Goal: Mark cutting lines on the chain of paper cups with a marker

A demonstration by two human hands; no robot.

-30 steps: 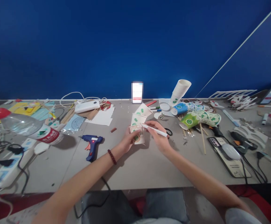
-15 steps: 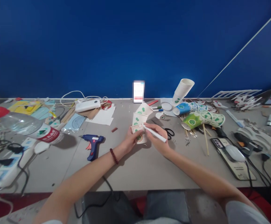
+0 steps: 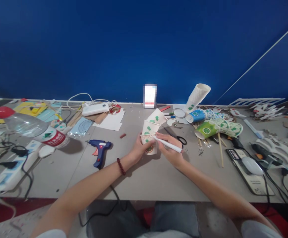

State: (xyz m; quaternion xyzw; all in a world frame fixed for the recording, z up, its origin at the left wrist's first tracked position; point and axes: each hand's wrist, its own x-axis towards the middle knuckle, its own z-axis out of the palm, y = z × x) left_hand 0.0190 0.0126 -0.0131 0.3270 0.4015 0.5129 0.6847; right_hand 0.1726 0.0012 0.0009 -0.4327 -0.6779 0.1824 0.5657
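Observation:
A curved chain of white paper cups (image 3: 150,128) with green spots stands out from my left hand (image 3: 139,150), whose fingers and thumb are wrapped round the nearest cup. Orange ring-like lines show near that cup's rim. My right hand (image 3: 171,152) grips a white marker pen (image 3: 170,144), its tip touching or very near the cup just below the rim. Black-handled scissors (image 3: 182,140) lie beside my right hand. Left of my left hand rests a blue glue gun (image 3: 99,150) with a small red light.
A tall leaning stack of paper cups (image 3: 197,96) and joined blue and green cups (image 3: 207,129) are on the right. Further right lie a phone (image 3: 243,178) and a black glue gun (image 3: 265,155). A plastic bottle (image 3: 32,127) and a power strip (image 3: 16,168) occupy the left.
The view has shifted slightly. My left hand keeps hold of the cup, and the marker pen has stayed near its rim with small moves. The other person's hand at far right has left the view.

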